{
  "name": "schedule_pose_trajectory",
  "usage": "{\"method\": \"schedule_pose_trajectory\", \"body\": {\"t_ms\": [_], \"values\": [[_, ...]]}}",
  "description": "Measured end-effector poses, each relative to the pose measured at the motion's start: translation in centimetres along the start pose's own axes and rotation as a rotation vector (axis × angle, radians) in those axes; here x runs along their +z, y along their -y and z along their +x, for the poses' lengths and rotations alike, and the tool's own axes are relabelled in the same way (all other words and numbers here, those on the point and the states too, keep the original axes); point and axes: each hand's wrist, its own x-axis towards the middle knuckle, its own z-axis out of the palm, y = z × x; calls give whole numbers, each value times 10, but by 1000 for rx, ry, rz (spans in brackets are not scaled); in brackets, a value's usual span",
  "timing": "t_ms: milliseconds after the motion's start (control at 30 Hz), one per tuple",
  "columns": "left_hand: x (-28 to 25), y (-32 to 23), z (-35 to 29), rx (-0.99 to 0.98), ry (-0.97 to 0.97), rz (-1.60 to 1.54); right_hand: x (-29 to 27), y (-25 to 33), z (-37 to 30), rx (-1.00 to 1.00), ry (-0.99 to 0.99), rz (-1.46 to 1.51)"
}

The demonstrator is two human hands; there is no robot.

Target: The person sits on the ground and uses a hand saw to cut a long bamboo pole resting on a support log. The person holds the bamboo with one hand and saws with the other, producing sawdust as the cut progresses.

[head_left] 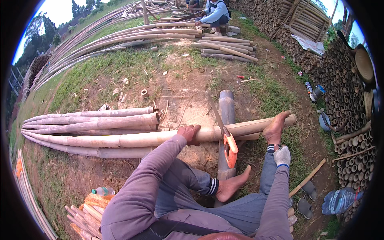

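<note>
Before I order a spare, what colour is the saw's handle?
The handle is orange, clearest in the head view.

Patchy grass (88,84), brown soil (276,62), trees (47,30), bright sky (56,11)

i count my two hands (189,134), two bare feet (274,129), one orange-handled handsaw (231,143), one knit glove (282,156), two grey clogs (305,208).

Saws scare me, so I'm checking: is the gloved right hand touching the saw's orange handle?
Apart. The head view plainly shows grassy ground between the gloved right hand and the saw's orange handle.
</note>
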Motion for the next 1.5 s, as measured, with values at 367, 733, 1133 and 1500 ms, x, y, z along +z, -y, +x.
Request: {"method": "schedule_pose_trajectory", "body": {"t_ms": [367,733,1133,1500], "values": [[-3,-2,0,-20,25,3,-2,1,1,30,35,22],[2,0,2,-7,13,0,0,-1,0,4,6,-6],[3,3,1,1,-8,-1,-7,10,-5,3,-3,-18],[3,2,2,6,6,-6,0,-1,-2,-28,-21,9]]}}
